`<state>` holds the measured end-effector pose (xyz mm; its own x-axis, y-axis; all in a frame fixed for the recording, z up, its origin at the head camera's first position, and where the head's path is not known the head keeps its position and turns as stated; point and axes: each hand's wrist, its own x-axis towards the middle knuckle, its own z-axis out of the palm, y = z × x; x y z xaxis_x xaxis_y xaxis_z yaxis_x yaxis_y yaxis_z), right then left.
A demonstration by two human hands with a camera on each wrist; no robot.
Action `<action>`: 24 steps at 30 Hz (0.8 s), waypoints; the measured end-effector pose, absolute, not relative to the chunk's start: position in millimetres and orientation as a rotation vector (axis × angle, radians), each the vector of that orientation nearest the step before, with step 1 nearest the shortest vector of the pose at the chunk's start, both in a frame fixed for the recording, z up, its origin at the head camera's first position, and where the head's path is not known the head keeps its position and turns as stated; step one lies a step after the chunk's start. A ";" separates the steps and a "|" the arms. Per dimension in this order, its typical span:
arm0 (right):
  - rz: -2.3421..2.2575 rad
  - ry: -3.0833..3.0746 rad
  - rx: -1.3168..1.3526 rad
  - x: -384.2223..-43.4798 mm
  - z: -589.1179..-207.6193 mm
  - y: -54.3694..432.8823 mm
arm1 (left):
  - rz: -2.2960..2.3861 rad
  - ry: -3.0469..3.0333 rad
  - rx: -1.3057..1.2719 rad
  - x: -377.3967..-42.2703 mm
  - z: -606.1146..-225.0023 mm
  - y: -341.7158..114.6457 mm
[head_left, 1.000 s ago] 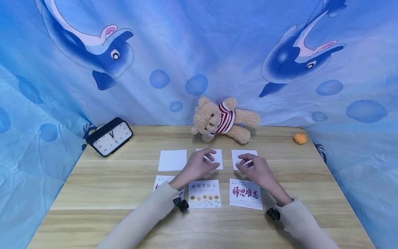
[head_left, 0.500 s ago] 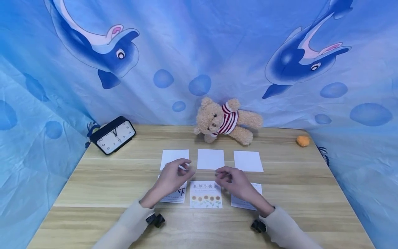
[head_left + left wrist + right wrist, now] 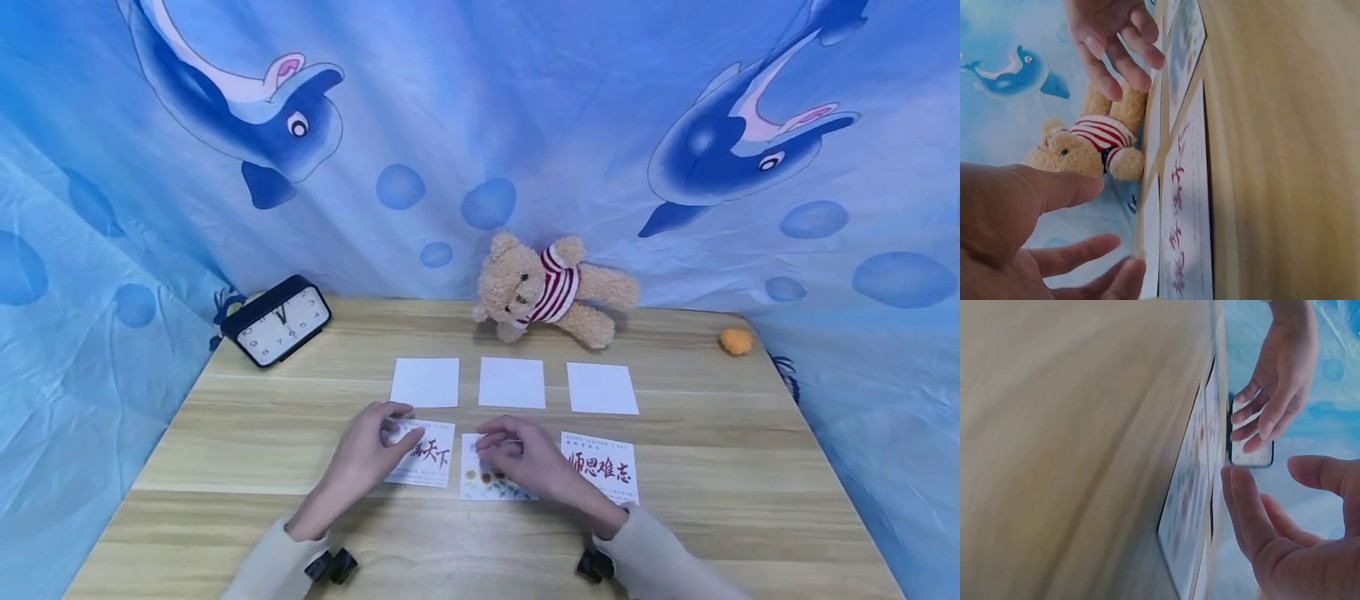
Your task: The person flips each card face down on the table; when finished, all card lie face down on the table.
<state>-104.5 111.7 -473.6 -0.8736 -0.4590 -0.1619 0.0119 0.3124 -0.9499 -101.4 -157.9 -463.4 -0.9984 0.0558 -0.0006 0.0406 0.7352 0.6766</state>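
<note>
Three square cards with printed writing lie in the front row. My left hand (image 3: 363,450) is over the left card (image 3: 431,457), which bears red characters, and partly hides it. Above the middle card with sunflowers (image 3: 480,490) is my right hand (image 3: 528,460), covering much of its print. The right card (image 3: 611,471) shows red characters too. Behind them lie three plain white cards, left (image 3: 425,382), middle (image 3: 512,383) and right (image 3: 602,388). Both wrist views show fingers loosely bent, apart from the cards and holding nothing.
A teddy bear (image 3: 551,287) in a striped shirt lies at the back of the wooden table (image 3: 247,517). A black-framed clock (image 3: 281,321) stands back left, and a small orange fluffy ball (image 3: 736,341) sits back right. A blue dolphin-print curtain (image 3: 585,125) hangs behind.
Both hands have moved left and toward me, from over the back row to over the front row. All three white cards now show in full or nearly so. The cards stay in place.
</note>
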 end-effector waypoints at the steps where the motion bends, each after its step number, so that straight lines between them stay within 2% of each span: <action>1: -1.607 2.138 -0.397 -103.4 -473.9 109.4 | 1.120 2.915 0.067 -99.4 -463.2 -160.3; 9: -1.688 1.888 -0.429 -95.0 -475.6 92.5 | 1.172 2.911 -0.012 -86.9 -463.8 -176.4; 24: -1.698 1.822 -0.360 -83.9 -474.0 80.3 | 1.268 2.790 -0.076 -77.9 -468.3 -180.3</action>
<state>-83.9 80.3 -474.0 -0.7740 -0.5823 -0.2488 0.2071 0.1385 -0.9685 -77.9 -180.3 -468.3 -0.9959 -0.0141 -0.0892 -0.0765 0.6570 0.7500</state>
